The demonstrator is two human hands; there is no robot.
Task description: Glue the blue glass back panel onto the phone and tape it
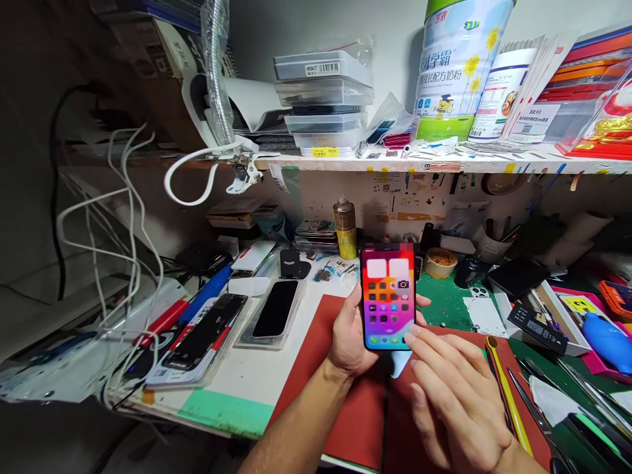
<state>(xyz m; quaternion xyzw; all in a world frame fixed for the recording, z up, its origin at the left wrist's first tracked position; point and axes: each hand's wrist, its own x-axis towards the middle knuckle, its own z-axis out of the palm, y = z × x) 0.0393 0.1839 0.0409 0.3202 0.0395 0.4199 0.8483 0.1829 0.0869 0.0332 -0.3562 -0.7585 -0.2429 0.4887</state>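
Smartphone (389,296) with a lit, colourful home screen is held upright near the middle of the bench, above a red-brown mat (318,329). At the far left, white cables (131,230) are seen hanging in loops, and beside them a black screen part (205,332) is laid over a clear case. Next to that, a second phone (275,309), its screen dark, is set in a clear tray. A stack of plastic boxes (326,128) is borne by the shelf (269,162), and below it a yellow spray can (345,237) is stood at the back of the bench. By the left hand (353,336) the lit phone is gripped, the thumb laid along one edge and fingertips shown past the other. Farther right, a tape roll (440,271) is rested behind the right hand (454,388), whose fingers are loosely bent and kept close together, with nothing seen held; its fingertips are brought to the screen's lower right corner, though whether the glass is touched cannot be told. Beyond it are placed a yellow tool (512,395), a black flat part (538,327) and a blue bulb (607,339)
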